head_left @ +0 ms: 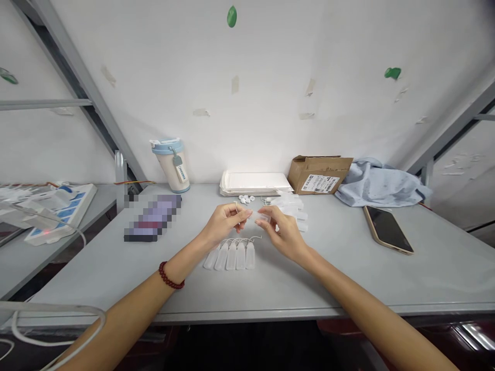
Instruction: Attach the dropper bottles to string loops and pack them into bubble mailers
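Five translucent plastic bottles with white cords (231, 256) lie side by side in one row. Just beyond this row, the left hand (226, 221) and the right hand (285, 232) pinch one small translucent bottle (260, 217) between thumbs and fingers. Farther beyond the row lie white caps (246, 199), too small to count surely; beyond its right end, overlapping loose bottles (291, 204), uncountable, and one cardboard box (303, 172).
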Action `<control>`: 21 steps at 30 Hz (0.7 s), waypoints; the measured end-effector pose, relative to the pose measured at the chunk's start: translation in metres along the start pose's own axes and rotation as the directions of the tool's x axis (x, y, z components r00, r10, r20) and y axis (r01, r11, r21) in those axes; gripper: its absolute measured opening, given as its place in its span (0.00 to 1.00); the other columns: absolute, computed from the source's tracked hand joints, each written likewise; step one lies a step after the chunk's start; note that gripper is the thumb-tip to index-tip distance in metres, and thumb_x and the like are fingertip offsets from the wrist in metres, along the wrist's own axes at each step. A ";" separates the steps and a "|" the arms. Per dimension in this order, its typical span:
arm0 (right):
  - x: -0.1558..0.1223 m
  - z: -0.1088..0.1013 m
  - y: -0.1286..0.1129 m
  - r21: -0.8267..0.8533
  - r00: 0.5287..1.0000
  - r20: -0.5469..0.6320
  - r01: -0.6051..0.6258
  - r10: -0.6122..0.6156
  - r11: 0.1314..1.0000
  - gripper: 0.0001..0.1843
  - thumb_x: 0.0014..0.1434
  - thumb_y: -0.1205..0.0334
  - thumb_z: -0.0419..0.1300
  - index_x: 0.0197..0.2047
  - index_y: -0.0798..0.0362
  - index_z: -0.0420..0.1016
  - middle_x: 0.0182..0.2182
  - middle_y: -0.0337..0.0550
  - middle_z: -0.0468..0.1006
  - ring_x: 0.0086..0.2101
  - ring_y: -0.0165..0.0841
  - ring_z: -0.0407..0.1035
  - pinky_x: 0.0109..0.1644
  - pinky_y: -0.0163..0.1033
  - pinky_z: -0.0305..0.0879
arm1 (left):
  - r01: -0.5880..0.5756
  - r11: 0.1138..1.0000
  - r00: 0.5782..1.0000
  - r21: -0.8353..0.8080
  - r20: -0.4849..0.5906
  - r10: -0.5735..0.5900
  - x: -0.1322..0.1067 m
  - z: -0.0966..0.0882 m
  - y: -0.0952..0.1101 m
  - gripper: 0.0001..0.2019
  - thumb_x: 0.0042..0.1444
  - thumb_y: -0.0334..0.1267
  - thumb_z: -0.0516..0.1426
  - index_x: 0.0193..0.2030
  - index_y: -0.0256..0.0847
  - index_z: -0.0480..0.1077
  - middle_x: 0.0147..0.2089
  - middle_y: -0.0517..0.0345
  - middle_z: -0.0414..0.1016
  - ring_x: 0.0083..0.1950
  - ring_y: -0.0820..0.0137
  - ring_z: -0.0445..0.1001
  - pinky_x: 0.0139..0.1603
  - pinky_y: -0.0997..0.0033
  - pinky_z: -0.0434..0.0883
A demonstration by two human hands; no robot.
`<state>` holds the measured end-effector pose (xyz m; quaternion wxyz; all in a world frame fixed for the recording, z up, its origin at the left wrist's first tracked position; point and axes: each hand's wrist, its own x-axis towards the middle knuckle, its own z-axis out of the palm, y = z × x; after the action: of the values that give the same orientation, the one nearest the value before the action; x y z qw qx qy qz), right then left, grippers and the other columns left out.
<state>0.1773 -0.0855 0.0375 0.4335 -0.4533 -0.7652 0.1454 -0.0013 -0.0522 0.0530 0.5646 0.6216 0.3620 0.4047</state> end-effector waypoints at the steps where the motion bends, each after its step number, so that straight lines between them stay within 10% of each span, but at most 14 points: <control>1: 0.000 -0.001 -0.001 0.010 1.000 0.005 -0.009 0.009 1.000 0.10 0.61 0.55 0.51 0.43 0.51 0.65 0.28 0.40 0.76 0.22 0.29 0.65 0.27 0.35 0.60 | -0.010 1.000 1.000 -0.001 -0.004 0.010 0.000 0.000 0.000 0.14 0.50 0.45 0.60 0.25 0.37 0.66 0.21 0.64 0.64 0.24 0.76 0.63 0.27 0.76 0.63; 12: 0.009 -0.008 -0.008 0.490 0.897 0.321 -0.433 0.304 0.757 0.16 0.58 0.45 0.51 0.35 0.51 0.63 0.16 0.29 0.61 0.14 0.23 0.53 0.18 0.31 0.50 | -0.093 0.994 0.995 0.049 0.027 0.092 -0.001 0.005 0.001 0.13 0.49 0.44 0.61 0.27 0.36 0.66 0.25 0.64 0.64 0.24 0.78 0.62 0.27 0.76 0.64; 21: 0.009 -0.006 -0.003 0.385 0.927 0.248 -0.360 0.281 0.850 0.19 0.59 0.43 0.50 0.36 0.52 0.64 0.20 0.35 0.68 0.17 0.25 0.59 0.22 0.33 0.58 | 0.010 1.000 1.000 -0.012 -0.003 -0.010 -0.002 0.007 0.003 0.13 0.48 0.45 0.61 0.26 0.37 0.67 0.24 0.63 0.66 0.26 0.75 0.65 0.29 0.74 0.65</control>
<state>0.1784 -0.0807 0.0477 0.4191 -0.4547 -0.6646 0.4193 0.0045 -0.0573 0.0558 0.5696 0.6160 0.3635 0.4050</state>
